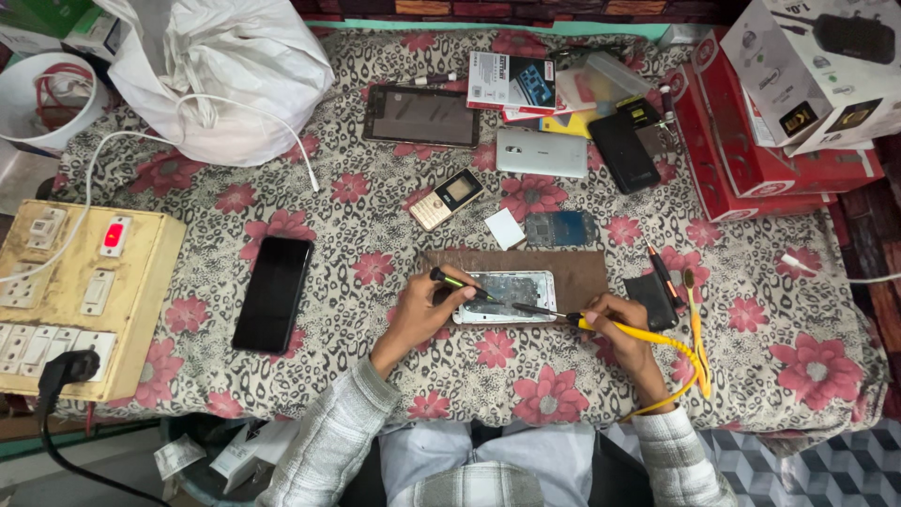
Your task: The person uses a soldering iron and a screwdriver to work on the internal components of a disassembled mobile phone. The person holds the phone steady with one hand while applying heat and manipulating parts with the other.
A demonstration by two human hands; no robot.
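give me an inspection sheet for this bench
surface: table under floral cloth, brown mat in the middle
job's things: opened phone on the mat; black tool and yellow-handled iron both point at it
clutter: black phone, keypad phone, tablet, silver phone, circuit board, white bag, red boxes
hands: left hand holds the black tool; right hand holds the iron
cables: yellow coiled cord from the iron; white cable across the cloth; black plug in the switchboard
surroundings: white bucket at left, tiled floor at lower right
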